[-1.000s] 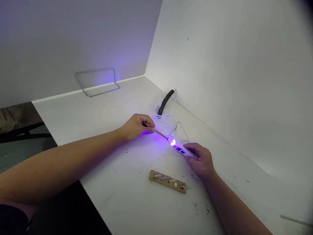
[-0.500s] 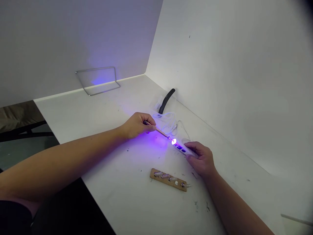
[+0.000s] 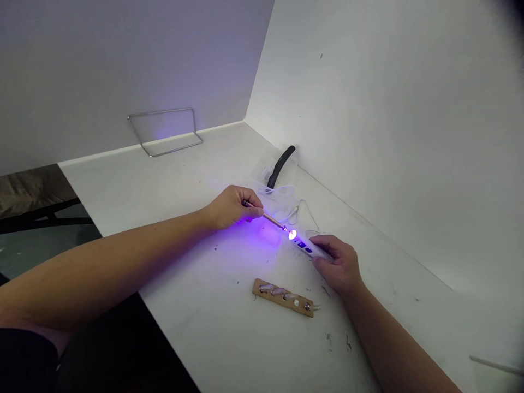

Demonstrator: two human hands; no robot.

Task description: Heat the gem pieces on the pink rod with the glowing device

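Note:
My left hand (image 3: 239, 207) pinches a thin metallic rod (image 3: 272, 219) that slants down to the right. A white handheld lamp (image 3: 311, 249) with dark buttons lies in the closed fingers of my right hand (image 3: 338, 263). At the lamp's front end a bright violet-white glow (image 3: 292, 234) meets the tip of the rod; whether they touch is lost in the glare. Below the hands, a brown strip (image 3: 286, 298) with several small pale pieces set along it rests on the white table (image 3: 229, 338).
A black curved handle (image 3: 280, 166) and a clear plastic container (image 3: 264, 170) are near the right wall, with a white cable (image 3: 303, 208) beside them. A bent wire frame (image 3: 176, 149) leans at the back wall. A pale rod (image 3: 495, 365) lies at the lower right.
The view has shifted very slightly. Both hands keep their holds, and the violet light on the back wall looks fainter.

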